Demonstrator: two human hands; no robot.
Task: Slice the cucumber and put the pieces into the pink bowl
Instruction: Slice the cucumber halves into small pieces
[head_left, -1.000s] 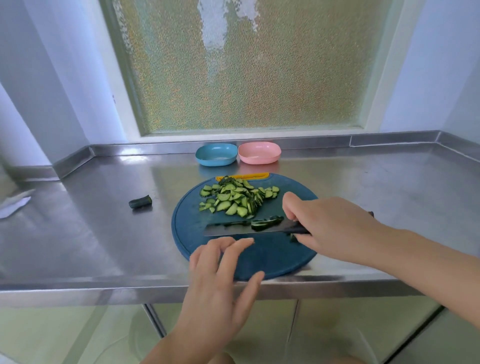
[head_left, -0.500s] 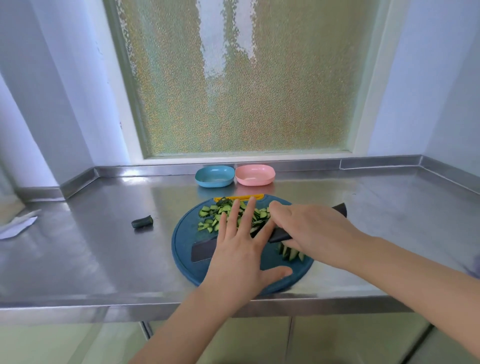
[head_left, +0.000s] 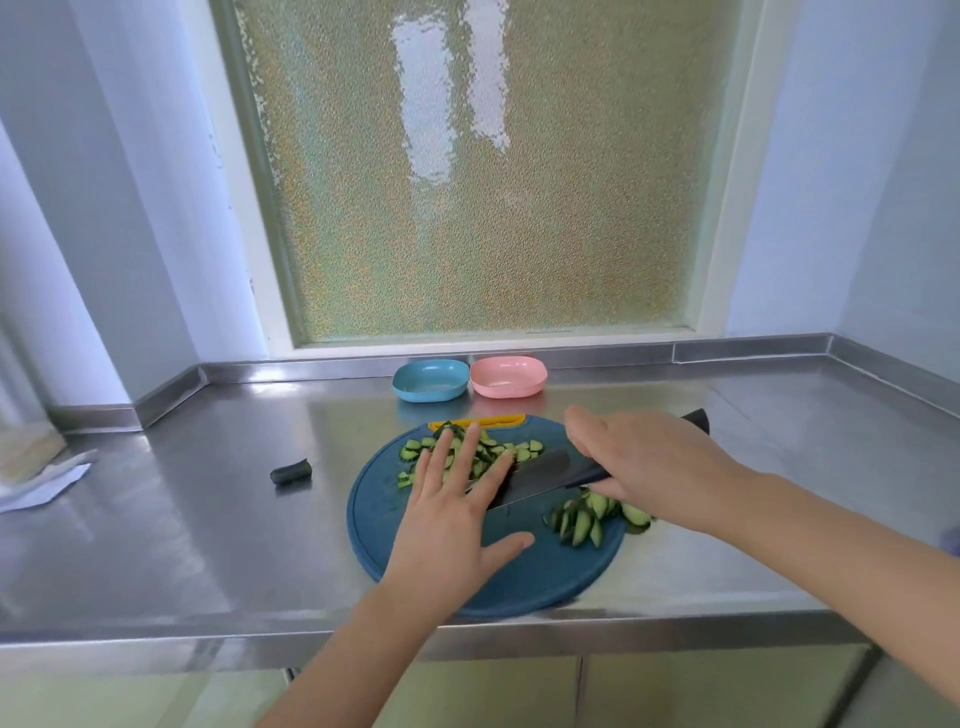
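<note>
While right hand (head_left: 649, 462) grips knife (head_left: 535, 475), left hand (head_left: 448, 522) lies flat over slices (head_left: 521, 451).

slices (head_left: 470, 452) on board (head_left: 530, 577), bowls (head_left: 470, 379) behind

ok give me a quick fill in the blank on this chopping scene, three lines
1. The right hand grips the dark-bladed kitchen knife over the round ____ cutting board.
2. The pink plastic bowl stands directly to the ____ of the light blue plastic bowl.
3. The dark green cucumber end piece lies on the steel counter, to the board's ____.

Missing words: blue; right; left
</note>
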